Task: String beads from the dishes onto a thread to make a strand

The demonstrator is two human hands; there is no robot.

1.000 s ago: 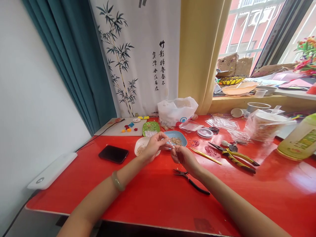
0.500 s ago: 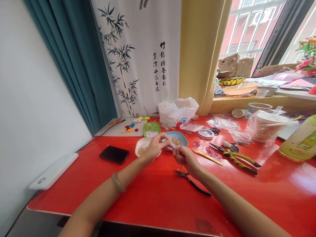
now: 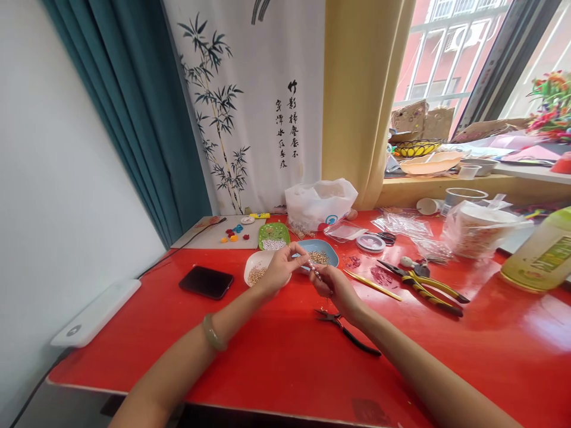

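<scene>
Between my hands is a short string of small pale beads (image 3: 313, 268), raised above the red table. My left hand (image 3: 285, 266), with a bangle on its wrist, pinches the upper end. The lower end is in the closed fingers of my right hand (image 3: 334, 283). Close behind are a white dish (image 3: 250, 262) of gold beads, a blue dish (image 3: 332, 255) with more gold beads, and a green dish (image 3: 269, 232) of silvery beads. Small black-handled pliers (image 3: 348, 333) lie on the table below my right hand.
A black phone (image 3: 206, 282) lies at left. To the right are a yellow stick (image 3: 373, 285), yellow-and-black pliers (image 3: 423, 286), a round lidded case (image 3: 370, 242) and a green bottle (image 3: 542, 255). A white plastic bag (image 3: 319, 205) stands at the back.
More of the bead string now shows between my fingers, as my right hand has turned slightly. Both hands otherwise stay in place; the view has shifted a little.
</scene>
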